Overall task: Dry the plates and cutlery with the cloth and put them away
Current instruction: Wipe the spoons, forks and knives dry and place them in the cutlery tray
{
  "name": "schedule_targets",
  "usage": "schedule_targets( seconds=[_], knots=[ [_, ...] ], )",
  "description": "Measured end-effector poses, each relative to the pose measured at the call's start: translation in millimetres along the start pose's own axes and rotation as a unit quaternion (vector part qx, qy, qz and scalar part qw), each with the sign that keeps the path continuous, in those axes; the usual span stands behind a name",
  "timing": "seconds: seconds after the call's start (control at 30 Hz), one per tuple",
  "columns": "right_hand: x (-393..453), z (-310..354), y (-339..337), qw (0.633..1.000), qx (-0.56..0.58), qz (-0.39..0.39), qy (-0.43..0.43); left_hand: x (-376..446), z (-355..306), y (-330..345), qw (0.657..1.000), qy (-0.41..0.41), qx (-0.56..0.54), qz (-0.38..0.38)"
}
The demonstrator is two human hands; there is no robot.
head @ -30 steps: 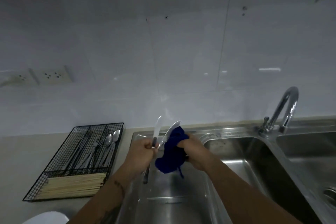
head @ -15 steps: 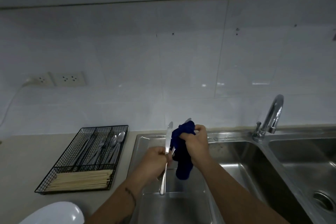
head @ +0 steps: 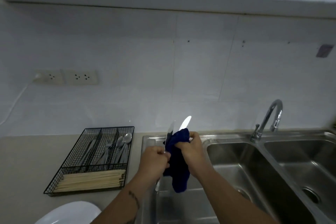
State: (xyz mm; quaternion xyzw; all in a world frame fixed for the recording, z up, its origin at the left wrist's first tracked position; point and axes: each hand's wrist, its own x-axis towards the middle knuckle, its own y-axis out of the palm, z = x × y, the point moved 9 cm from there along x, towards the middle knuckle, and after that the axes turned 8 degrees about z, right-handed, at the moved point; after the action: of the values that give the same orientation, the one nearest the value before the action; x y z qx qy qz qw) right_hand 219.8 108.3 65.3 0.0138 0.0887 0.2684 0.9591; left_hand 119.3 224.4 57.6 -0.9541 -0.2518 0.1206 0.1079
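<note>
Gripping 2 shiny knives | dark blue cloth bunched around 1

The cutlery tray sits left of the sink, the plate before the tray.

Readable text: none can be read in this view.
Wall sockets: only pin holes, no letters or numbers that show.
Grey tag on the wall: too small and blurred, nothing can be read on it.
Forearm mark: a dark tattoo, its form cannot be read as words.
Tap: bare metal, no brand to see.
</note>
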Motion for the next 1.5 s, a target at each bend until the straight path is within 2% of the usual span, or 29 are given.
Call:
schedule_targets(
  seconds=[0.23, 0.33, 0.47, 0.57, 0.63, 0.7, 0.8, 0.9, 0.97, 1.07, 1.23, 1.33, 1.5],
  knots=[
    [-1, 13, -6, 0.997, 0.051, -0.062, -0.011, 1, 19, -19, 0.997, 0.0, 0.043, 0.067],
    [0, 12, -14, 0.997, 0.042, -0.069, -0.001, -1, 24, -21, 0.994, 0.015, 0.077, 0.072],
    [1, 6, -18, 0.99, -0.126, -0.058, -0.008, 0, 27, -21, 0.992, 0.022, 0.117, 0.048],
    [-4, 23, -20, 0.952, -0.275, -0.069, -0.116, 3, 24, -20, 0.983, 0.017, 0.18, 0.026],
    [-7, 37, -16, 0.884, -0.406, -0.067, -0.22, 7, 20, -15, 0.975, 0.008, 0.221, 0.036],
    [-4, 38, -8, 0.809, -0.513, -0.035, -0.286, 13, 12, -5, 0.965, 0.008, 0.256, 0.058],
    [1, 24, -5, 0.757, -0.571, 0.042, -0.314, 21, -3, 17, 0.958, 0.025, 0.272, 0.081],
    [8, 10, -17, 0.709, -0.647, 0.076, -0.271, 27, -11, 38, 0.944, 0.047, 0.314, 0.086],
    [14, 5, -30, 0.699, -0.667, 0.101, -0.237, 26, -15, 48, 0.936, 0.064, 0.341, 0.065],
    [20, 4, -45, 0.693, -0.669, 0.1, -0.249, 25, -17, 64, 0.926, 0.068, 0.369, 0.048],
    [36, -1, -71, 0.712, -0.653, 0.072, -0.249, 27, -27, 78, 0.919, 0.062, 0.385, 0.052],
    [37, 3, -73, 0.712, -0.644, 0.062, -0.274, 30, -30, 72, 0.92, 0.069, 0.385, 0.022],
    [26, 11, -38, 0.652, -0.668, 0.101, -0.344, 34, -43, 66, 0.892, 0.098, 0.44, -0.016]
  ],
)
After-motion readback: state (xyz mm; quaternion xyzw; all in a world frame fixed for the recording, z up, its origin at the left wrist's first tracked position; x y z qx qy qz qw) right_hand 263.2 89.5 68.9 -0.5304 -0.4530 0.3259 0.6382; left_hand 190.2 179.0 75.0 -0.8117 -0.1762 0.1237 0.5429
